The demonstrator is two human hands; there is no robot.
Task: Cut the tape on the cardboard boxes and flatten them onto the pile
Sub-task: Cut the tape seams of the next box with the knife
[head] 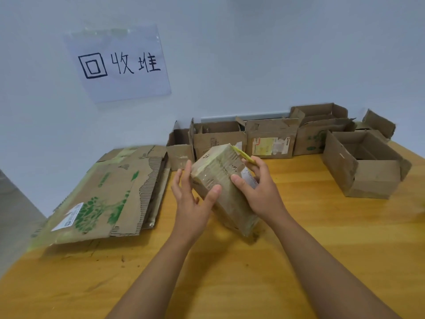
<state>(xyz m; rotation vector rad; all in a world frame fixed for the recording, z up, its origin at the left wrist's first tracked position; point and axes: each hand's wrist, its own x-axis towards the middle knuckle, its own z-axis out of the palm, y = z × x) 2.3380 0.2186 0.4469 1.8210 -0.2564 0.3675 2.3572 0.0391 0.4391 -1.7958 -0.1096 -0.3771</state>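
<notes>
A small taped cardboard box [220, 173] stands tilted on one lower corner on the wooden table [299, 238], in the middle of the view. My left hand [193, 203] holds its left side, thumb on the front face and fingers spread behind it. My right hand [259, 187] grips the right side, thumb on the front and fingers over a white label and a yellow flap [241, 154]. A pile of flattened cardboard [108, 194] with green print lies to the left. No cutting tool shows.
Several open cardboard boxes stand in a row along the back wall [271, 139]. A larger open box [365, 164] sits at the right. A paper sign [119, 63] with handwritten characters hangs on the wall above the pile.
</notes>
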